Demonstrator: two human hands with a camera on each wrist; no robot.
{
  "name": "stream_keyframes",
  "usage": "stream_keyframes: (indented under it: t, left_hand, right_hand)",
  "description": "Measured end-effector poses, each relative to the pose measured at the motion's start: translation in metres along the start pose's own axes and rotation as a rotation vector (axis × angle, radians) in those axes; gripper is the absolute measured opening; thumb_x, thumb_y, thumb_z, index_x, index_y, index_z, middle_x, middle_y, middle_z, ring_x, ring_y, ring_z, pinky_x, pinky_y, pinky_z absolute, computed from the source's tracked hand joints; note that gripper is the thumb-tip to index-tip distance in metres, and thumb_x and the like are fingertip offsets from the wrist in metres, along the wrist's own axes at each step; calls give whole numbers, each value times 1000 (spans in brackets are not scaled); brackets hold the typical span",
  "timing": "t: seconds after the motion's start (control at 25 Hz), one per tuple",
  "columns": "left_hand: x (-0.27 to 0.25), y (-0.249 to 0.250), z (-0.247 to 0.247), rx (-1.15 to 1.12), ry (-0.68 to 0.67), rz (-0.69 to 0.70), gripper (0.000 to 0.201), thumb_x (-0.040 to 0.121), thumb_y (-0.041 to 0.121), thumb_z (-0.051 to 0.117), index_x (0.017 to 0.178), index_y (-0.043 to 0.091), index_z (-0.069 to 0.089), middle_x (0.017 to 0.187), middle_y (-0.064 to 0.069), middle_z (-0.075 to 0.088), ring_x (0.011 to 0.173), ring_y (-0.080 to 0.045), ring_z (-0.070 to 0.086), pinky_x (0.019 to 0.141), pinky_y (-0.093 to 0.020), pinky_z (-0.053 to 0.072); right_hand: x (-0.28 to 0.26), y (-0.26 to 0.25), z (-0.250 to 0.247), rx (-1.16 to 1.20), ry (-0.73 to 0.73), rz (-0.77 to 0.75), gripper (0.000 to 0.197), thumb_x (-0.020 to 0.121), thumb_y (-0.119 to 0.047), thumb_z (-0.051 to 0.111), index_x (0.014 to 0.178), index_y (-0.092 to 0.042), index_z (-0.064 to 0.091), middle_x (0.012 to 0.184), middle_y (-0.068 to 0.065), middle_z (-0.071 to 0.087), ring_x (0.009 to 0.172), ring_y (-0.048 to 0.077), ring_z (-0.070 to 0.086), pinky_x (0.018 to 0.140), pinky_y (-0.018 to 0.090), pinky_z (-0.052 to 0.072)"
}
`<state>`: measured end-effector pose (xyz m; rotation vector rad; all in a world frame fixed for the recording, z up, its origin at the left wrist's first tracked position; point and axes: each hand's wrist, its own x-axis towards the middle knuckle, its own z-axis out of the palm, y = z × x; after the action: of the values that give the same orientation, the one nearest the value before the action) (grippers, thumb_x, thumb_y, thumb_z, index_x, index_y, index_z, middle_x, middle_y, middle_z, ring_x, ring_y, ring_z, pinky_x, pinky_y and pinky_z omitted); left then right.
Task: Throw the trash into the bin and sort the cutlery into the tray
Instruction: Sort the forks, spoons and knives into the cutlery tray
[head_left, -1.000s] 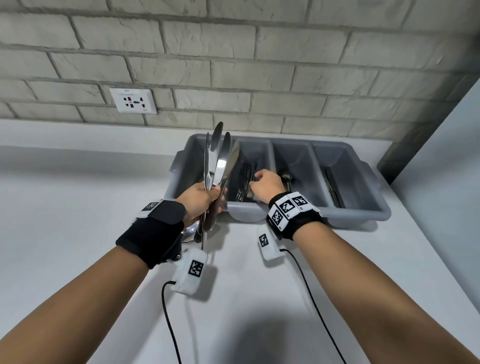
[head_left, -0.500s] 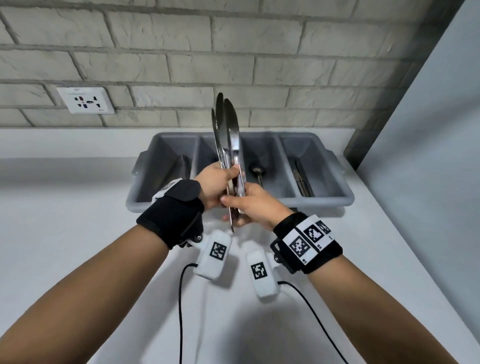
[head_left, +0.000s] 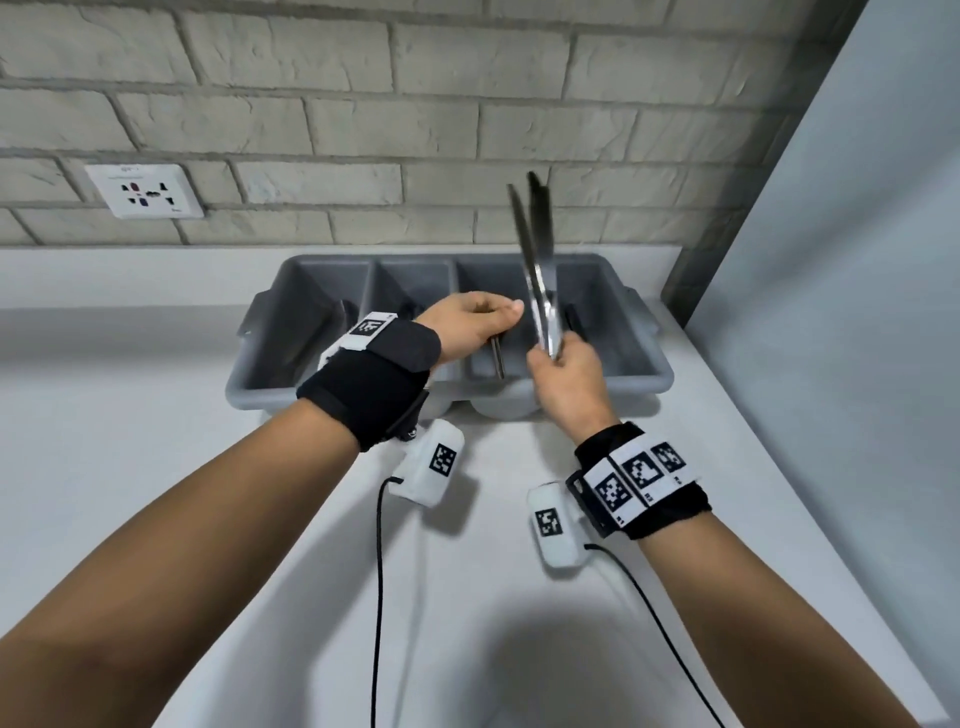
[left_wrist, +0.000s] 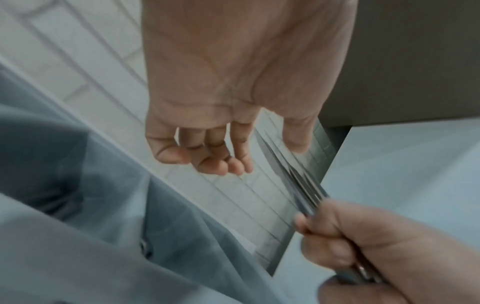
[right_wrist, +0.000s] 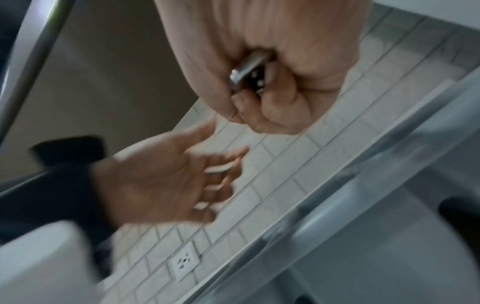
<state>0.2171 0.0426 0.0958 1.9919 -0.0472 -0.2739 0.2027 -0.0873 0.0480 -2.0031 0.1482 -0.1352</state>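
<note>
A grey cutlery tray (head_left: 644, 375) with several compartments stands on the white counter against the brick wall. My right hand (head_left: 566, 374) grips a bundle of steel knives (head_left: 537, 270) by the handles, blades pointing up, above the tray's right half. The right wrist view shows the handle ends (right_wrist: 246, 76) inside my fist (right_wrist: 259, 92). My left hand (head_left: 493, 317) hovers over the middle compartments with loosely curled fingers (left_wrist: 207, 160) and holds nothing; the knives (left_wrist: 293, 176) pass just to its right. A metal handle (head_left: 497, 358) lies in the compartment under it.
Dark cutlery (head_left: 571, 322) lies in the rightmost compartment. A wall socket (head_left: 145, 191) sits on the brick wall at the left. A tall grey panel (head_left: 857, 260) closes off the counter's right side. Bare white counter (head_left: 130, 415) stretches to the left and front.
The knives passed from my left hand to my right. The left hand let go and now hovers empty over the tray; the right hand carried the bundle to the right.
</note>
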Motion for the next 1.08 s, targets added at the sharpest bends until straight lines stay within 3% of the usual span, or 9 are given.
stream_keyframes:
  t: [0.16,0.28,0.44,0.56,0.68,0.84,0.92,1.0,1.08]
  left_hand:
    - [-19,-52,-37,545,141,-227,22,88,23,55,92,7,69,96,-10,65,98,-27,62,81,-25,42]
    - [-49,-112,-55,855,207,-488,35,84,28,55,107,4,66,114,-18,67,107,-34,62,83,-34,47]
    - [-55,-184,-78,935,328,-748,50,68,34,66,109,8,56,112,-17,56,101,-38,56,87,-43,45]
    - [-54,-207,-91,788,116,-900,54,35,41,73,83,17,68,74,-7,64,68,-28,64,67,-31,53]
    - [-67,-195,-85,761,47,-792,20,53,19,69,68,8,62,62,-5,62,66,-26,67,61,-28,55]
    - [-48,-226,-86,901,47,-665,26,75,12,53,94,0,66,63,-4,52,83,-31,64,77,-33,53]
    - [-56,-211,-76,974,16,-627,27,87,11,47,107,2,63,91,-10,67,102,-32,64,83,-34,51]
    - [-67,-181,-61,974,2,-527,26,93,11,43,112,3,58,109,-12,64,110,-31,60,79,-34,44]
    - [-72,-157,-51,877,7,-371,17,92,11,43,98,9,59,86,-6,59,91,-28,63,68,-27,38]
  right_hand:
    - [34,10,-32,-113,75,84,21,89,-15,47,102,-3,57,85,12,55,78,26,53,69,31,39]
    - [64,20,-43,-215,71,139,18,87,-15,48,96,-2,57,90,17,58,89,37,61,74,37,45]
    - [83,26,-40,-419,63,209,38,90,-16,47,120,7,54,122,25,60,111,39,57,87,38,46]
    - [90,32,-36,-566,32,255,39,92,-14,45,123,10,51,128,26,56,110,38,55,77,37,45]
    - [91,37,-28,-694,-49,291,38,91,-10,44,120,12,52,131,28,53,117,40,52,91,39,45]
    - [94,39,-22,-743,-35,313,35,91,-10,48,117,13,55,130,28,54,121,40,52,98,40,43]
    - [96,41,-19,-756,-36,328,33,91,-9,48,116,12,56,129,27,55,120,39,53,97,40,44]
    - [100,43,-18,-765,-29,332,33,91,-8,48,116,12,56,130,26,55,121,38,52,97,39,44]
    - [102,44,-18,-764,-22,329,33,91,-8,48,117,11,56,131,25,55,121,36,52,96,38,44]
